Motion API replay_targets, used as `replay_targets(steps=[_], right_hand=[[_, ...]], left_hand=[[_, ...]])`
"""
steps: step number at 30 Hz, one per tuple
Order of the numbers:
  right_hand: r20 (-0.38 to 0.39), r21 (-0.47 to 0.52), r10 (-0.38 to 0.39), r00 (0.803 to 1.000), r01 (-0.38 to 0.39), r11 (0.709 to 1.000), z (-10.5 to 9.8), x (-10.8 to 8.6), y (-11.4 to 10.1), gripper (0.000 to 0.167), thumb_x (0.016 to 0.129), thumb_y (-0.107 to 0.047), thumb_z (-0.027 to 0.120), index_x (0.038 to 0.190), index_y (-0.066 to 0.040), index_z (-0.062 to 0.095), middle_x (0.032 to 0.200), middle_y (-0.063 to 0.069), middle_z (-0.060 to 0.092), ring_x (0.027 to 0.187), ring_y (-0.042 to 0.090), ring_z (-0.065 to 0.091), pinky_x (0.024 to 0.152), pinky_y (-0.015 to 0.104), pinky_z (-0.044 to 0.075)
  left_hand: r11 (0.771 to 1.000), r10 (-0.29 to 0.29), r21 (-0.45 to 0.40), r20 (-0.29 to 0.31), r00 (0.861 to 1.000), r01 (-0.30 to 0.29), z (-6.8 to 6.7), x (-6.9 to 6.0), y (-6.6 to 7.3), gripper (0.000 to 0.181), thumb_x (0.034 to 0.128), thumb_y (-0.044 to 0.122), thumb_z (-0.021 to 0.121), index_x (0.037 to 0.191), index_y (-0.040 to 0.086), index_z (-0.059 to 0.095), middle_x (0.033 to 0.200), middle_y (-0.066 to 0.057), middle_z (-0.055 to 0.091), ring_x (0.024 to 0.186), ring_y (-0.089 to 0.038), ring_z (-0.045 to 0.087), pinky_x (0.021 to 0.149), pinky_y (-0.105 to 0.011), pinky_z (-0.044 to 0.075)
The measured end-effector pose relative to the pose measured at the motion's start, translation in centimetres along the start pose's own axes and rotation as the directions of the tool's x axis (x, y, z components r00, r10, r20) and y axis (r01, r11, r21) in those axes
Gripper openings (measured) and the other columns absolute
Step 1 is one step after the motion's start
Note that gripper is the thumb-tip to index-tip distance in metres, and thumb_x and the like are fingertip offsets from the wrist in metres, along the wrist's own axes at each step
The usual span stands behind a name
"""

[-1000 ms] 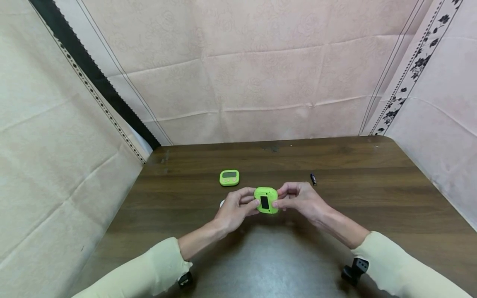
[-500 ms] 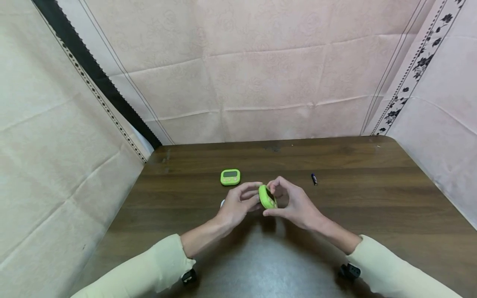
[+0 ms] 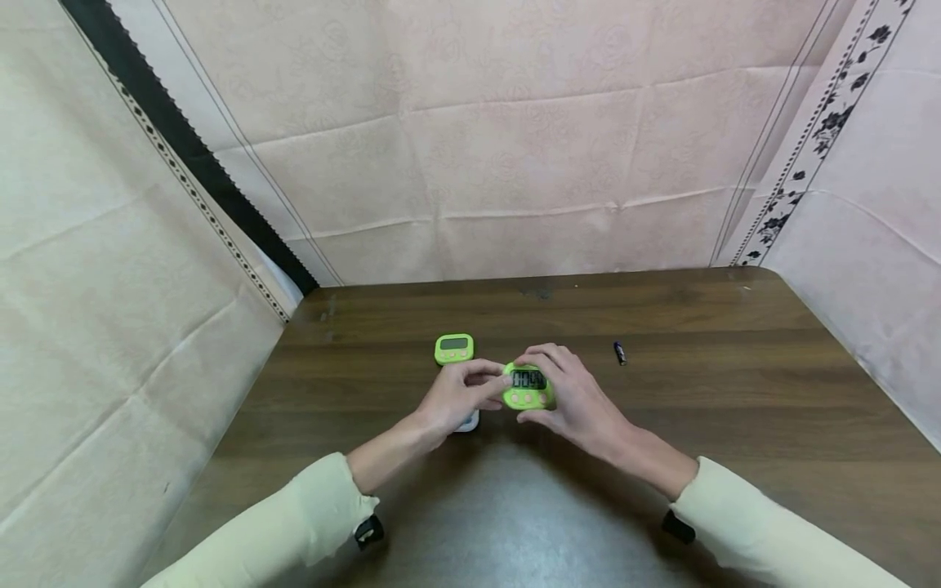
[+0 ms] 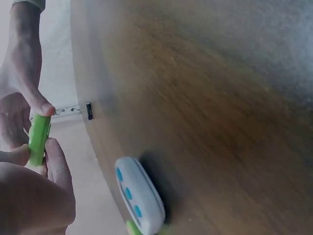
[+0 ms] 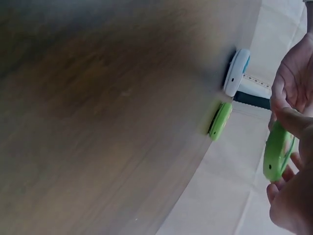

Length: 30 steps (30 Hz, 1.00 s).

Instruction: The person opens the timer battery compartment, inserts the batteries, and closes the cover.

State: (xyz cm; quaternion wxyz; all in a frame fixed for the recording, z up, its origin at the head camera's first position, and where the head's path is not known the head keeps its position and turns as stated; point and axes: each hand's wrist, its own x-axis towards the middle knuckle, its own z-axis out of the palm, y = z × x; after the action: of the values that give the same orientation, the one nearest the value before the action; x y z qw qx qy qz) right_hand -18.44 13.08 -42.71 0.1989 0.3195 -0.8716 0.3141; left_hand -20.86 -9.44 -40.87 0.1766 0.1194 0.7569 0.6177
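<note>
A green digital timer is held above the table between my two hands, its screen facing up with dark digits showing. My left hand pinches its left edge between thumb and fingers. My right hand grips it from the right, fingers on the far edge and thumb at the near edge. In the right wrist view the timer appears side-on, with a small dark hole in its edge. A second green timer, its screen without visible digits, lies behind my left hand.
A white device with blue buttons rests on the table, mostly hidden under my left hand in the head view. A dark battery lies to the right. The wooden table ends at hanging pale cloth.
The held timer has been turned over: its back with a dark rectangle faced up, then its edge, now its screen with digits. My right hand shifted its grip to the far and near edges.
</note>
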Motion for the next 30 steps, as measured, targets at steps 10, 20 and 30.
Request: replay_targets(steps=[10,20,30], right_hand=[[0.107,0.034,0.111,0.988,-0.115,0.993,0.4,0.7,2.3,0.074,0.08,-0.007,0.095,0.145,0.001,0.059,0.139,0.013,0.063,0.127,0.032,0.064,0.103,0.054,0.058],[0.143,0.072,0.184,0.972,-0.195,0.978,1.8,1.9,3.5,0.066,0.083,-0.012,0.094,0.139,0.002,0.063,0.133,0.015,0.069,0.121,0.033,0.067,0.1,0.055,0.059],[0.243,0.062,0.233,0.942,-0.255,0.965,3.2,2.0,4.8,0.065,0.084,-0.011,0.093,0.138,0.006,0.064,0.131,0.018,0.069,0.116,0.031,0.068,0.096,0.048,0.061]], left_hand=[[0.996,-0.092,0.011,-0.053,0.994,0.093,-1.5,1.8,-1.0,0.036,0.1051,0.018,0.071,0.134,-0.003,0.067,0.121,-0.017,0.075,0.105,-0.033,0.076,0.098,-0.046,0.062],[0.985,-0.052,0.156,-0.121,0.991,0.07,-3.2,3.0,-1.9,0.025,0.1036,0.015,0.073,0.125,0.003,0.075,0.114,-0.012,0.078,0.103,-0.029,0.077,0.088,-0.036,0.066],[0.937,0.062,0.347,-0.059,0.996,-0.037,-4.4,3.7,-2.7,0.027,0.102,0.012,0.074,0.126,0.0,0.075,0.107,-0.011,0.08,0.1,-0.024,0.078,0.086,-0.033,0.066]])
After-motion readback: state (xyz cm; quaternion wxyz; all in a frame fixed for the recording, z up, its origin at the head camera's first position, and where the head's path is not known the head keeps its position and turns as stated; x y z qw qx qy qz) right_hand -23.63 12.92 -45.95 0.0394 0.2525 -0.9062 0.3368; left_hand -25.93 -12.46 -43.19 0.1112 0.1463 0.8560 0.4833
